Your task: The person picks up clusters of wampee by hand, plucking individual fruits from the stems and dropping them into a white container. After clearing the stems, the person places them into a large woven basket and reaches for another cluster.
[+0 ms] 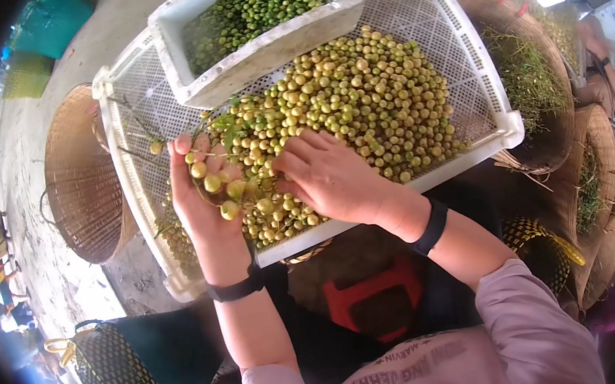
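My left hand (pixel 209 223) is palm up over the left part of a white plastic crate (pixel 469 41), holding a sprig of round yellow-green fruits (pixel 212 183) across its palm and fingers. Beside it, my right hand (pixel 337 181) has its fingers drawn together at the fruit; whatever is between the fingertips is hidden. A pile of loose yellow-green fruits (pixel 388 98) covers much of the crate floor around and behind both hands. Some green leaves and thin stems lie near the left fingertips. At the crate's back stands a white foam box (pixel 271 54) containing smaller, darker green fruits (pixel 262 7).
A woven basket (pixel 80 181) stands left of the crate. On the right, another basket (pixel 485 9) holds thin green stems (pixel 524 81). A yellow-and-black woven basket (pixel 119 380) is at lower left, and a red stool (pixel 337 307) under the crate. Another person's arm (pixel 611 70) shows far right.
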Demonstrator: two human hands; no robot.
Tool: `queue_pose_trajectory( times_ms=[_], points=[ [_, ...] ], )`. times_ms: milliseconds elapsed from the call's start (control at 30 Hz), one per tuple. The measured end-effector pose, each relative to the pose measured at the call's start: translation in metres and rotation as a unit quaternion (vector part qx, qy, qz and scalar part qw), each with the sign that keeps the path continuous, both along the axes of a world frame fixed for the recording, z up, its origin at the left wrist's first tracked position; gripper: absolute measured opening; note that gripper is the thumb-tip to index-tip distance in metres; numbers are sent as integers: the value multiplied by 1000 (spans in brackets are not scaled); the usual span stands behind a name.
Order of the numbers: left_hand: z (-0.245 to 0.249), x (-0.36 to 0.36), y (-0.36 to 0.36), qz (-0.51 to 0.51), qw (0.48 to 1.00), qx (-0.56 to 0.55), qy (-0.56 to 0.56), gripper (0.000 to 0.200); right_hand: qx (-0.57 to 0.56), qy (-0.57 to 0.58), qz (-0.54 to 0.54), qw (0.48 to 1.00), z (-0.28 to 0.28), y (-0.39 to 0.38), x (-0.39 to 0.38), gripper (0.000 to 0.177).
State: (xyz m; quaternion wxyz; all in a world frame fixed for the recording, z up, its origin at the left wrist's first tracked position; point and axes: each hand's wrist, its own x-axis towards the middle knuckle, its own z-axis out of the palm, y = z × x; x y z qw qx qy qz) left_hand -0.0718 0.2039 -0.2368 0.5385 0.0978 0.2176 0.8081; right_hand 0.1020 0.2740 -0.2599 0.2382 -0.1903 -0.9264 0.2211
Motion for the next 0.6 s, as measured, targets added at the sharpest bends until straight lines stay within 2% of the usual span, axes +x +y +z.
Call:
queue_pose_trajectory(
  times_ms=[100, 167, 200, 233, 300, 367, 433, 467, 500, 533, 567, 600],
  points=[
    [-4, -5, -2, 4, 1000, -14, 13, 20, -60, -2, 39, 997, -4, 1, 2, 20],
    [-1, -5, -3, 1, 1000, -5, 5, 19, -257, 59, 83, 961, -3, 2, 6, 17],
    [0, -6, -3, 1, 1000, 5, -1, 19, -291, 86, 113, 946, -8, 8, 8, 21],
    [-1, -9, -4, 2, 1000, 6, -3, 19, -291, 84, 114, 946, -1, 17, 14, 21],
    [-3, -17, -8, -4, 999, 52, -10, 15, -509, -20, 78, 857, 18, 37, 31, 22],
    [3, -22, -11, 12, 999, 51, -5, 14, -515, 55, 31, 855, 10, 61, 48, 21],
    [7, -29, -15, 61, 997, 41, 5, 15, -303, 68, -33, 950, 1, 87, 63, 22],
    [4, -38, -21, 48, 996, 69, 25, 11, -266, 76, -85, 957, -3, 89, 70, 26],
    [3, -42, -24, 51, 996, 70, 21, 11, -265, 72, -84, 958, -11, 89, 71, 26],
    [4, -46, -26, 44, 995, 95, 1, 11, -108, 22, -122, 986, -16, 86, 69, 28],
    [5, -49, -29, 36, 992, 120, -17, 10, 53, -27, -155, 986, -20, 84, 69, 31],
    [6, -52, -32, 35, 991, 125, -39, 10, 29, -58, -153, 986, -26, 75, 69, 35]
  ],
)
